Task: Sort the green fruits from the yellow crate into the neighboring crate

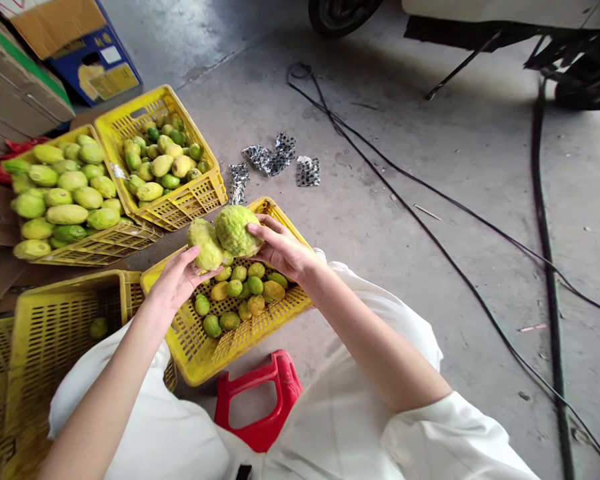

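Note:
My left hand [180,277] holds a bumpy yellow-green citron [206,245] between thumb and fingers. A second, rounder and greener citron [239,231] is gripped from its right side by my right hand [280,247]. The two fruits are close together, and I cannot tell whether they touch. Both are held above a yellow plastic crate [195,360], where several smaller green and yellow citrus fruits [235,288] lie loosely on the bottom. The undersides of the held fruits are partly hidden.
Two yellow crates [180,207] [110,243] full of citrus fruits stand at the upper left. Another crate [45,347] at lower left holds one visible fruit. A red stool [285,390], foil wrappers [273,157], black cables [420,233] and a parked two-wheeler [500,20] are around.

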Tool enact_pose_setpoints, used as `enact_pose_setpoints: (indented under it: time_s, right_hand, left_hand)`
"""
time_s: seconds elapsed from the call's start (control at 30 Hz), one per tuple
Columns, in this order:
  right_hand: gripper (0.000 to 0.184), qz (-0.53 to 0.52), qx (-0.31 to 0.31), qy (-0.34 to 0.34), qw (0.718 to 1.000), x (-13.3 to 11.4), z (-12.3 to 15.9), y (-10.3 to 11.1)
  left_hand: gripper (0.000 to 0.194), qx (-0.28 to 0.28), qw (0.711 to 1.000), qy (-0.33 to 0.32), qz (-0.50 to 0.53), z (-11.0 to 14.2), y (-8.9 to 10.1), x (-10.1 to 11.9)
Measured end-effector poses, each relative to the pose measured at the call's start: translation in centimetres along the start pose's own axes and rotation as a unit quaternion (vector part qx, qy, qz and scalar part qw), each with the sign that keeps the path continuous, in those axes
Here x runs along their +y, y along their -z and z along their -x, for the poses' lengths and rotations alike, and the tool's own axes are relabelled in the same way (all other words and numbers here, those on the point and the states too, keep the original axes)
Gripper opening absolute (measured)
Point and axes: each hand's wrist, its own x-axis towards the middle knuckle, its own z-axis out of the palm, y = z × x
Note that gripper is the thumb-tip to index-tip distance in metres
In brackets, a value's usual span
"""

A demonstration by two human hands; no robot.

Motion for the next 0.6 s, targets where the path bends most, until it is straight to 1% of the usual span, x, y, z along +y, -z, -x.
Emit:
enact_pose_setpoints:
  time_s: [0.17, 0.3, 0.4, 0.5, 0.6]
  right_hand:
    - [0.053, 0.005, 0.016, -0.004, 1.0, 0.3, -0.1, 0.1]
    - [0.048, 0.022, 0.024, 0.0, 0.999, 0.4, -0.4, 0.4]
    - [0.04, 0.03, 0.027, 0.003, 0.999, 0.3, -0.6, 0.5]
    - [0.036, 0.033, 0.028, -0.002, 0.999, 0.1, -0.7, 0.5]
    - [0.035, 0.045, 0.032, -0.006, 0.998, 0.0, -0.7, 0.6]
  left_hand:
    - [0.042, -0.024, 1.0, 0.009, -0.013, 0.2, 0.0, 0.3]
    - [0.034, 0.006, 0.999, 0.013, -0.04, -0.1, 0.2, 0.3]
    - [0.027, 0.027, 0.999, 0.001, -0.046, -0.4, 0.3, 0.2]
    - [0.022, 0.033, 0.999, -0.002, -0.034, -0.7, 0.2, 0.1]
    - [0.022, 0.032, 0.999, -0.007, -0.027, -0.9, 0.2, 0.1]
